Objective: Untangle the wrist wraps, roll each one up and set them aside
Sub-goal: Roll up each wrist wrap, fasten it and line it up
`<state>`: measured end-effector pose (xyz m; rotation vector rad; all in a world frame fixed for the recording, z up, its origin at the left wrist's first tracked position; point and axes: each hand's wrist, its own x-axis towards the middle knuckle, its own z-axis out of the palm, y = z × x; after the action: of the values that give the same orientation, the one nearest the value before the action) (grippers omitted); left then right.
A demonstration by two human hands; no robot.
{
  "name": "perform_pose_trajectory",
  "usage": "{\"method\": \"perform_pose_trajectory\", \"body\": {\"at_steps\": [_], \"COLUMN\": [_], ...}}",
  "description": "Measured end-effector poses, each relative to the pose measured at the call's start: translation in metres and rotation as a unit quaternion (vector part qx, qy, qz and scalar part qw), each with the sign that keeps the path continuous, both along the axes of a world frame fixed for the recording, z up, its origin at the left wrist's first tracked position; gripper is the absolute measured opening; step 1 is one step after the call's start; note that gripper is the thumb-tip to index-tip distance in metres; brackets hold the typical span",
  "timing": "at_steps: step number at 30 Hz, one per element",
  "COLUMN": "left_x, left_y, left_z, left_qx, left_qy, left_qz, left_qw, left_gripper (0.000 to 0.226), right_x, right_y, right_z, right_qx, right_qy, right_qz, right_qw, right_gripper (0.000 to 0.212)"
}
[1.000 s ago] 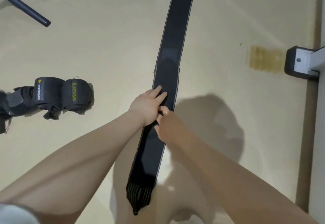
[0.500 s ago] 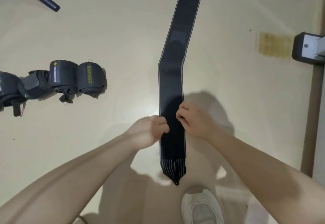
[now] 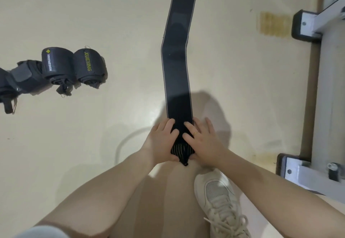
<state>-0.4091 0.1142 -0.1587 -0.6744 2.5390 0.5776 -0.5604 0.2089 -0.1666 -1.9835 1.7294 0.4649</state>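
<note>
Both hands at the near end of the wrap

Our left hand (image 3: 162, 142) and right hand (image 3: 202, 145) lie with fingers out flat on either side of the wrap (image 3: 177, 66), pressing its striped end to the floor (image 3: 233, 73); the rest stretches away from us.

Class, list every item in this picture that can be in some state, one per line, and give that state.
long wrap: unrolled, flat on the floor, bent partway along
striped end: between both hands, not yet rolled
rolled wraps: rolled up, side by side on the floor
left hand: fingers on the wrap
right hand: fingers spread on the wrap
</note>
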Motion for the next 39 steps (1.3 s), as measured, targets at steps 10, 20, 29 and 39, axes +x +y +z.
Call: {"method": "perform_pose_trajectory", "body": {"at_steps": [10,20,29,39], "left_x": [-0.001,-0.024,-0.029,-0.006], "left_y": [-0.004,-0.019,-0.013,-0.012], "left_z": [-0.013,-0.009,-0.023,-0.025], "left_qx": [0.029,-0.001,-0.031,-0.077], "left_qy": [0.087,0.092,0.149,0.175], "left_qz": [0.116,0.216,0.244,0.128], "left_qw": [0.989,0.972,0.958,0.973], "left_gripper": [0.033,0.022,0.016,0.008], "right_x": [-0.008,-0.013,-0.021,-0.019], "right_y": [-0.036,-0.039,-0.041,-0.045], "right_z": [-0.008,-0.013,-0.016,-0.016], "right_qx": [-0.046,-0.13,-0.15,-0.214], "right_qy": [-0.126,-0.062,-0.039,-0.035], "right_qz": [-0.215,-0.18,0.088,0.038], "right_qw": [0.967,0.973,0.984,0.975], "right_gripper": [0.021,0.02,0.017,0.019]}}
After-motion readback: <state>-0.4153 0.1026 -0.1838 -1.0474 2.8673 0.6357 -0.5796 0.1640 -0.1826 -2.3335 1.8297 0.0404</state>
